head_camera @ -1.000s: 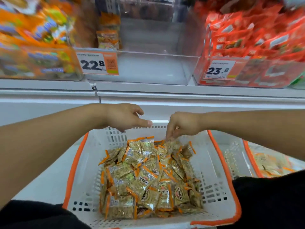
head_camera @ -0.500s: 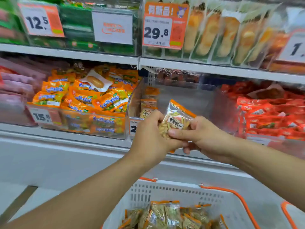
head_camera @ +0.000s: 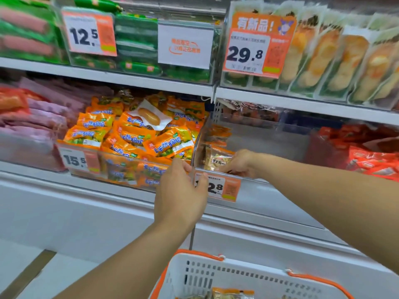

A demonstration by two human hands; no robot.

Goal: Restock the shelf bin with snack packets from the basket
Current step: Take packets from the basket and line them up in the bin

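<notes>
Clear bin point(head_camera: 269, 139): right hand point(head_camera: 239, 164) grips the packet point(head_camera: 217, 159) inside; stand it against the stack. Left hand point(head_camera: 180, 190) pinches the front rim.

From my feed I see two bare forearms; the left hand point(head_camera: 180, 190) and right hand point(head_camera: 239, 162) wear no gloves, rings or watch, and no sleeve shows on either arm, both bare to the frame's edge
</notes>
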